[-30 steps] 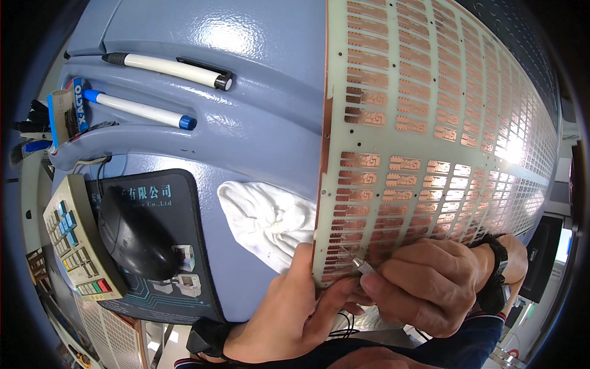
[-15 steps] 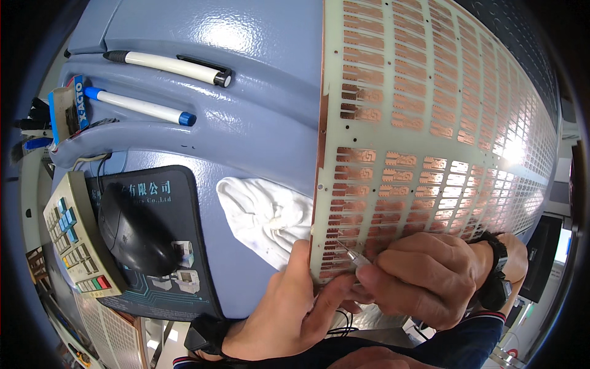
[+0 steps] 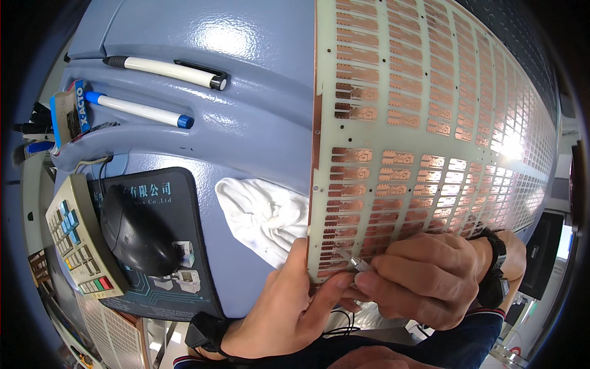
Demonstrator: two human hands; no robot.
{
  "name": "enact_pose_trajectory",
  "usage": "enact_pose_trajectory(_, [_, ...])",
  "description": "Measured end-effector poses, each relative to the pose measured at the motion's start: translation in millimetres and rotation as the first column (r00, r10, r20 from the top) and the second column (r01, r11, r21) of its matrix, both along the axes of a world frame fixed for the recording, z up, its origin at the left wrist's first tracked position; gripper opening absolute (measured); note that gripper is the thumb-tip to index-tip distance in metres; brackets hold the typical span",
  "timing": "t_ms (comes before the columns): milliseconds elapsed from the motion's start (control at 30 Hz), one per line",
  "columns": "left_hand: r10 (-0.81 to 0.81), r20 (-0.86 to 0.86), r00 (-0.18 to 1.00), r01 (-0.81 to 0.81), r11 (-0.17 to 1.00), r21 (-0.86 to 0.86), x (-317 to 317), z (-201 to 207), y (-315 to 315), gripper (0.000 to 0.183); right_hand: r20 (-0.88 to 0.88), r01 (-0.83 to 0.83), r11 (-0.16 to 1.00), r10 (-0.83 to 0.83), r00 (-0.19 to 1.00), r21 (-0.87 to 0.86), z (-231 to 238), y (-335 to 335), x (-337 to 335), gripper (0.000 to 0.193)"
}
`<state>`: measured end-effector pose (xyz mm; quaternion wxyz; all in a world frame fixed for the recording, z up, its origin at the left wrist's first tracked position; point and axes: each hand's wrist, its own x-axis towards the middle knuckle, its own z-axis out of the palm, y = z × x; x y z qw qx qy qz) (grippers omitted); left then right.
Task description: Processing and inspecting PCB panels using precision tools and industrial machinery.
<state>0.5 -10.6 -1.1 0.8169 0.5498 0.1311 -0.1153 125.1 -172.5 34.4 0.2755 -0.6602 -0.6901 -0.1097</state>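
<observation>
A glossy blue-grey moulded bench (image 3: 258, 114) spreads beneath a broad, flat panel of pale green and copper (image 3: 384, 136), its patterned rows filling the right of the view. At the panel's near left corner, the left hand (image 3: 283, 304) grips the edge, thumb toward the right hand (image 3: 427, 280), which pinches a slim, silver, pen-like tool with a fine point (image 3: 362, 264).

To the left lies a dark, printed mouse pad (image 3: 200, 224), flanked by a beige keypad with coloured keys (image 3: 77, 246) and bearing a black, curved computer mouse (image 3: 138, 240). A crumpled white cloth (image 3: 264, 212) sits just beside the panel's left edge. Farther back rest a white pen with a black clip (image 3: 163, 71) and a white pen with a blue cap (image 3: 138, 109).

The step in hand appears to be close work on one small copper pattern; whether the point touches it cannot be told. The next move seemingly calls for a steady left grip and fine fingertip control.
</observation>
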Motion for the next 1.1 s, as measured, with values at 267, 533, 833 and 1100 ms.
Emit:
enact_pose_trajectory(267, [0.022,-0.028,0.999,-0.023,1.000,-0.020,1.8,0.8,-1.1,0.029,-0.018,0.023,1.000,-0.023,1.000,-0.003,-3.7,1.2,-1.3,0.029])
enact_pose_trajectory(533, [0.019,-0.010,1.000,-0.019,1.000,0.005,1.5,2.1,-0.2,0.029,0.000,0.037,0.999,-0.037,0.999,0.016,-3.7,3.1,-2.1,0.028])
enact_pose_trajectory(833, [0.028,-0.011,1.000,-0.028,1.000,-0.003,0.9,-0.2,-2.6,0.029,0.002,0.027,0.999,-0.027,1.000,-0.019,-2.8,1.3,-1.4,0.028])
enact_pose_trajectory(1100, [0.019,-0.030,0.999,-0.019,1.000,-0.011,1.9,0.9,-1.8,0.030,0.014,0.036,0.999,-0.036,0.999,0.013,-4.8,1.9,-2.0,0.030])
